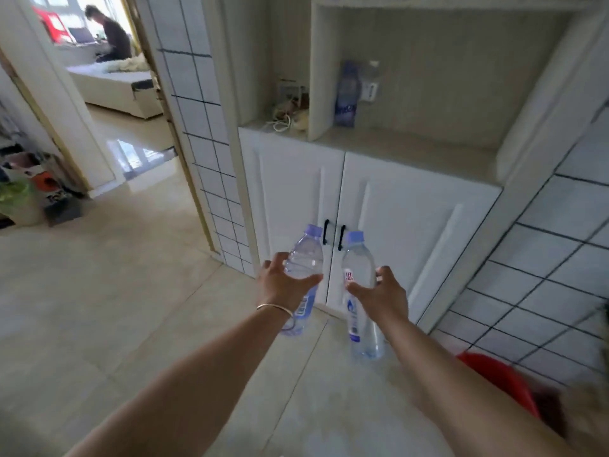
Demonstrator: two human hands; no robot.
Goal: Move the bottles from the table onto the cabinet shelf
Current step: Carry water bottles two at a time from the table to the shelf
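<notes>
Beige floor tiles and grid-tiled walls are recorded around a white cabinet. Its open shelf is occupied by one purple-labelled bottle standing upright at the left. Below the shelf, before the cabinet doors, a ribbed clear bottle is gripped by the left hand, and a taller clear bottle by the right hand. Fingers are curled round both.

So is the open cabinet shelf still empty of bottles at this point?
No, one purple-labelled bottle already stands at the back left of the cabinet shelf.
</notes>
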